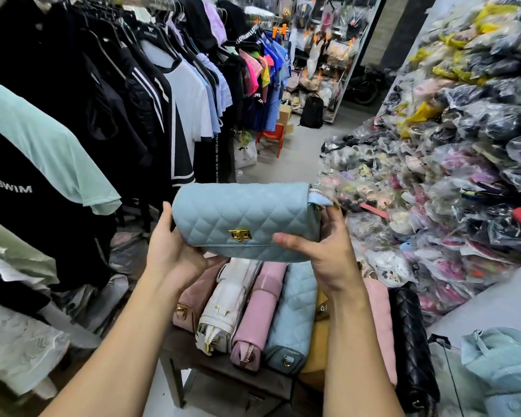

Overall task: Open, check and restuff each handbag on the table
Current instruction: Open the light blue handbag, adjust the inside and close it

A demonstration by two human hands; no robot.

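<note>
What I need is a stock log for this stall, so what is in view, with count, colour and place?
held handbag: one, light blue quilted with a gold clasp, lifted above the table
table handbags: at least seven, dusty pink, white, pink, light blue, yellow, pink, black, side by side in a row
table: one, dark brown, under the row
hanging clothes: many, mostly black, white and blue, on a rack at left
bagged goods: many, mixed colours in clear plastic, piled at right
chair: one, red, in the aisle
backpack: one, black, on the floor at the far end
left hand: holds the held handbag's left end
right hand: holds its right end
</note>
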